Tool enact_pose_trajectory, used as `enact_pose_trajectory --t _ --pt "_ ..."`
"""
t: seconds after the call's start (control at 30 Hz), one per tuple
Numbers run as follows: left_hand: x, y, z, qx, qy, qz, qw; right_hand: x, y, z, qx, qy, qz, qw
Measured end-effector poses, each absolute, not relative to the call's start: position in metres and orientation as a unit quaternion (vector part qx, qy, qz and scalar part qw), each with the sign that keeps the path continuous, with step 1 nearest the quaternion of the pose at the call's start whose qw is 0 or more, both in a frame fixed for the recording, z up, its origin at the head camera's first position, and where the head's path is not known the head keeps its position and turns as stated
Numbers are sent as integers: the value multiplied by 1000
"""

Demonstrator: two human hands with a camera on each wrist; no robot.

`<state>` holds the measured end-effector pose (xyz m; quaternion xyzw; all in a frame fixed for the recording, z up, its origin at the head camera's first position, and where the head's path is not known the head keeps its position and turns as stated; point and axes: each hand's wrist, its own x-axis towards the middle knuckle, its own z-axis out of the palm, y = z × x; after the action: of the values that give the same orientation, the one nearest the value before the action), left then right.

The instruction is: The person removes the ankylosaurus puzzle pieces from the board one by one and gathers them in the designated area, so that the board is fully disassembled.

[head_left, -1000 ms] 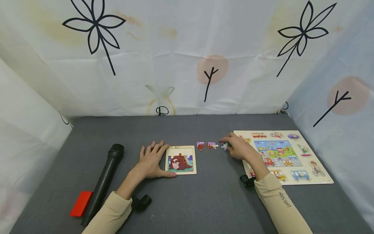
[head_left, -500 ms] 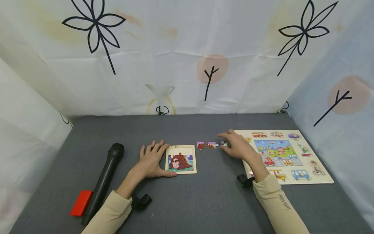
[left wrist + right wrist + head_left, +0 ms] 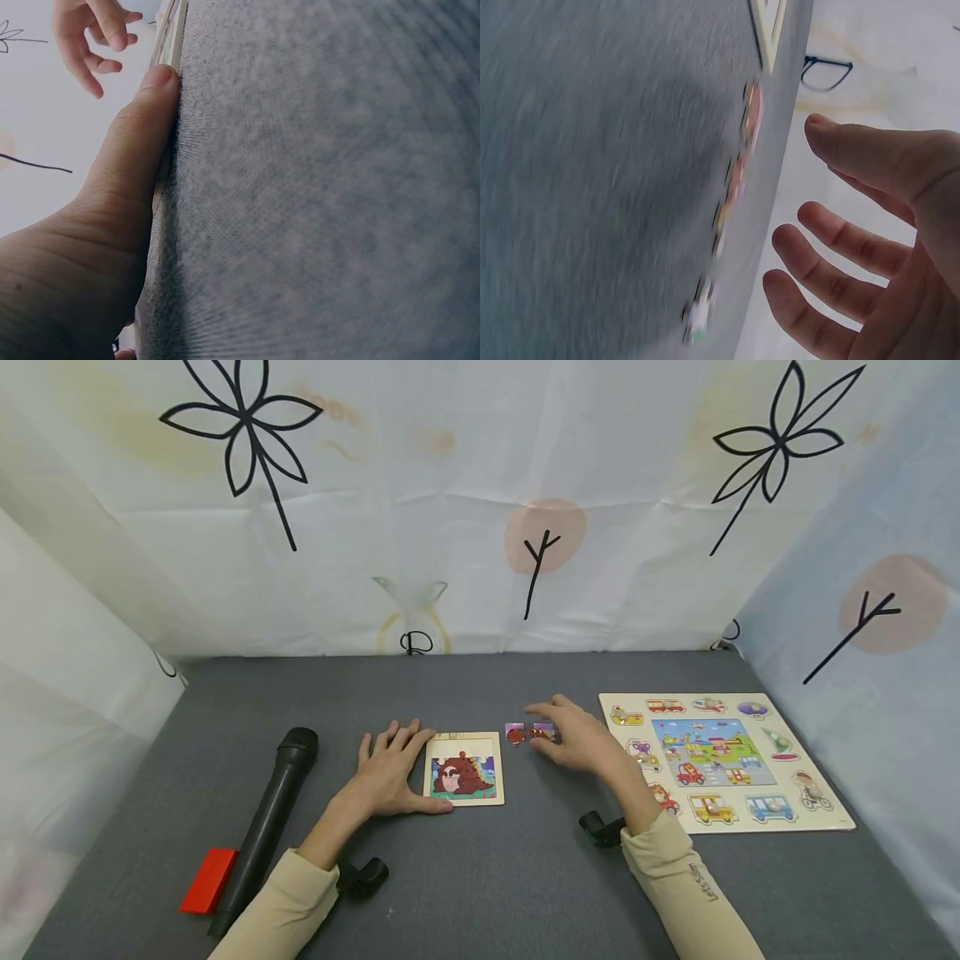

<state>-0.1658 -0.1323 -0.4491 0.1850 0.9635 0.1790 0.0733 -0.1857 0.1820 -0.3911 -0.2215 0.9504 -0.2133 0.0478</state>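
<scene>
Three puzzle pieces (image 3: 736, 178), below right grip (image 3: 577, 737), apart

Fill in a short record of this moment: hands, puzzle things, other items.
Left hand: spread, at the left side of the small puzzle frame, thumb along its near edge
Right hand: over the loose pieces, fingers apart, nothing held
Small puzzle frame: flat, lower part filled with a reddish-brown creature, upper part bare
Loose pieces: three in a row, right of the frame; the right hand hides one from the head view
Large puzzle board: far right
Black microphone: left
Red block: beside the microphone
</scene>
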Motion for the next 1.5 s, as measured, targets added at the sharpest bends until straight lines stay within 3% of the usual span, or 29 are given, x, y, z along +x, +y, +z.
enact_pose_trajectory --t 1.0,1.5 --pt "-167 -132 -450 184 965 170 69 -172 89 -411 -288 922 -237 100" --pt "-166 -132 -451 186 964 175 74 -169 69 -416 -311 923 -199 109"
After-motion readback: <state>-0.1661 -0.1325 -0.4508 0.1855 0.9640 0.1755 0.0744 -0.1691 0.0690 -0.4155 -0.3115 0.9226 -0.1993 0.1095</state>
